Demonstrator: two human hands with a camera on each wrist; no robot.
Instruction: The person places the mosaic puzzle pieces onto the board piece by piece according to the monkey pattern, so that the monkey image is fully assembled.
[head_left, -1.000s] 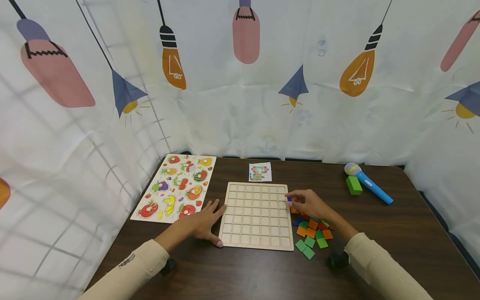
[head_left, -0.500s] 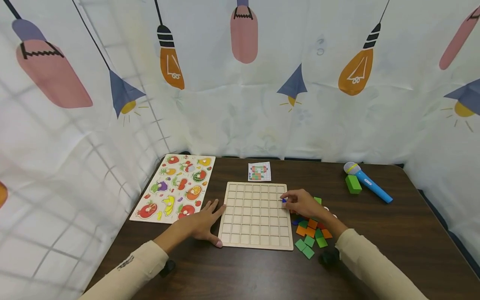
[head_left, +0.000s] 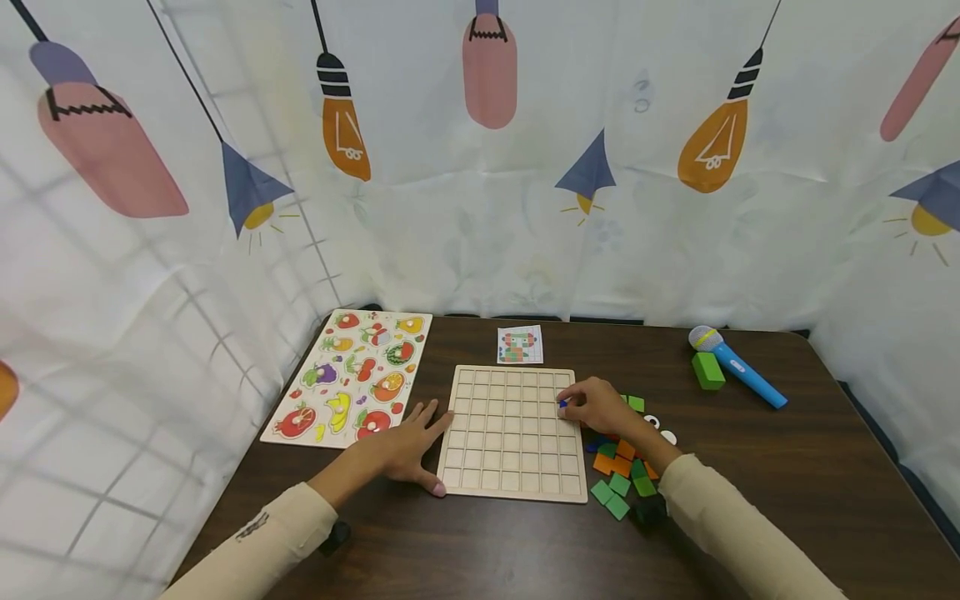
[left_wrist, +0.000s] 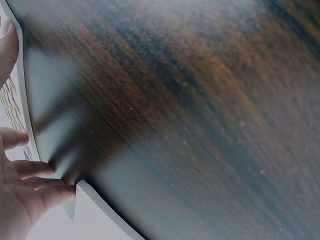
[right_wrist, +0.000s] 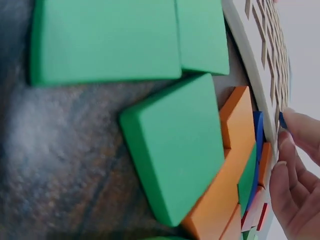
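A square wooden grid board lies in the middle of the table. My left hand, fingers spread, rests along its left edge, thumb at the lower left corner. Over the board's right side my right hand pinches a small blue piece between thumb and fingertips, close over the cells. The right wrist view shows the same blue piece at the fingertips, mostly hidden by them. Beside the board's right edge lies a pile of coloured tiles: green tiles, orange tiles and several others, partly under my right forearm.
A small printed pattern card lies behind the board. A fruit picture board is at the left. Back right, a blue toy microphone lies against a green block. White ring pieces sit near the right wrist.
My right hand has moved left from the board's right edge to over its right-hand cells, carrying the blue piece. Green and white pieces behind it came into view. My left hand stayed put.
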